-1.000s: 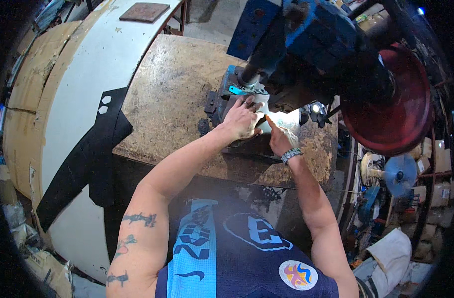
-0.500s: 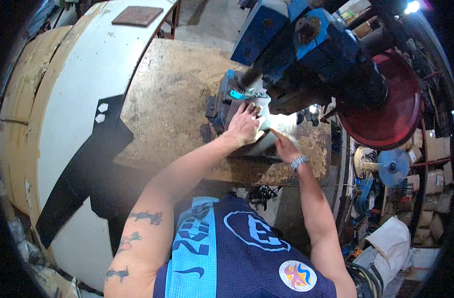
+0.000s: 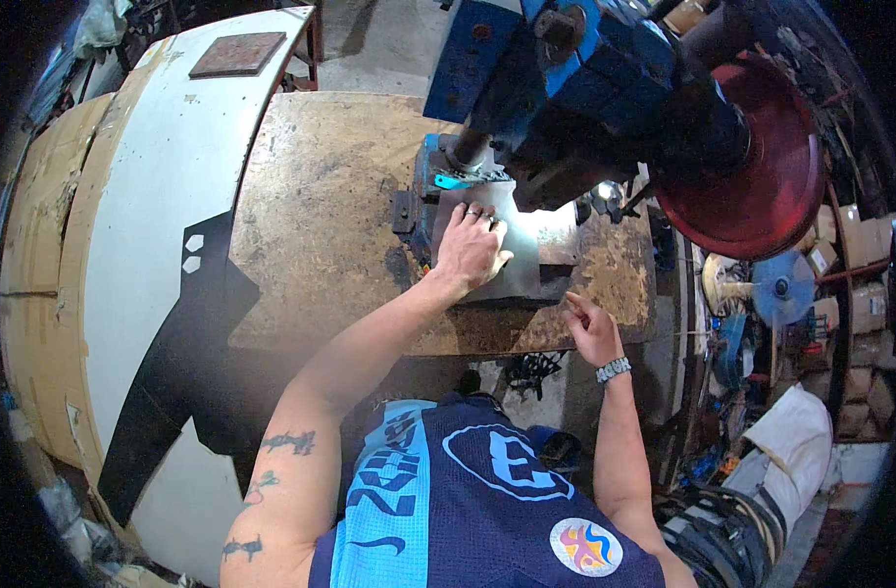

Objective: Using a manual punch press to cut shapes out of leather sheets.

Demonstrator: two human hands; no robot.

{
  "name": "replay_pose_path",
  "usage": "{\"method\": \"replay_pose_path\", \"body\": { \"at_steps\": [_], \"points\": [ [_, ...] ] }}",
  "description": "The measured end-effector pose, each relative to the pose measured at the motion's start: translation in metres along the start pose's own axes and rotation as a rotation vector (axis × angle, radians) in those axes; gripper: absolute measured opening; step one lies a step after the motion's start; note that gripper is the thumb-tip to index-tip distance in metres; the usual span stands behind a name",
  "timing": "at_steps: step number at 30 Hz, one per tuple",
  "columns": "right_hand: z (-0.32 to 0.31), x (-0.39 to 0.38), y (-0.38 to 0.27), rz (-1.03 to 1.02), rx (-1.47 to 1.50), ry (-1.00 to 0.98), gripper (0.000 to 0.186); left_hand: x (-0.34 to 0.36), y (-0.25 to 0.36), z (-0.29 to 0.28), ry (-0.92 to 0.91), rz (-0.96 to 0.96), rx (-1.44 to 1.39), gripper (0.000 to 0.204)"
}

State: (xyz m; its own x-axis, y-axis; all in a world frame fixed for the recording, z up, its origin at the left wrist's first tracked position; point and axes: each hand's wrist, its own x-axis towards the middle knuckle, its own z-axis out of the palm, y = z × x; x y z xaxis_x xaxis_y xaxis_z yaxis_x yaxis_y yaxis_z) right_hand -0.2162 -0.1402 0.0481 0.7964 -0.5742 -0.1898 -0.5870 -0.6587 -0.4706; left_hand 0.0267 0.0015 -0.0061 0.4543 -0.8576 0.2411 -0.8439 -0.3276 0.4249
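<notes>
My left hand (image 3: 472, 247) lies with spread fingers on a smooth grey sheet (image 3: 520, 257), pressing it against the bed of a blue industrial sewing machine (image 3: 566, 98). The sheet's far edge reaches under the machine's head, beside a small turquoise part (image 3: 452, 182). Off the sheet's near right corner is my right hand (image 3: 593, 329), raised above the table edge. Its index finger points toward the sheet and the other fingers are loosely curled; nothing shows in it.
A worn wooden table (image 3: 321, 186) carries the machine. A large red handwheel (image 3: 747, 167) sticks out on the right. On the left, a white board (image 3: 164, 157) holds a black cut piece (image 3: 188, 343) and a brown slab (image 3: 237, 55). A small fan (image 3: 783, 286) stands far right.
My right hand has drawn away from the sheet, down and to the right. My left hand remains on the sheet, which now lies flatter. The whole view has shifted slightly.
</notes>
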Motion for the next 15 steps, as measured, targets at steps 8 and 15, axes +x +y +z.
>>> {"method": "replay_pose_path", "body": {
  "at_steps": [8,15],
  "points": [
    [0.010,-0.027,0.020,0.026,0.101,0.036,0.039,-0.003,0.002,0.001,0.058,0.041,0.028,0.046],
    [0.009,-0.036,0.012,0.066,0.135,-0.017,0.042,-0.010,0.005,-0.003,0.157,0.024,-0.006,0.047]
  ]
}}
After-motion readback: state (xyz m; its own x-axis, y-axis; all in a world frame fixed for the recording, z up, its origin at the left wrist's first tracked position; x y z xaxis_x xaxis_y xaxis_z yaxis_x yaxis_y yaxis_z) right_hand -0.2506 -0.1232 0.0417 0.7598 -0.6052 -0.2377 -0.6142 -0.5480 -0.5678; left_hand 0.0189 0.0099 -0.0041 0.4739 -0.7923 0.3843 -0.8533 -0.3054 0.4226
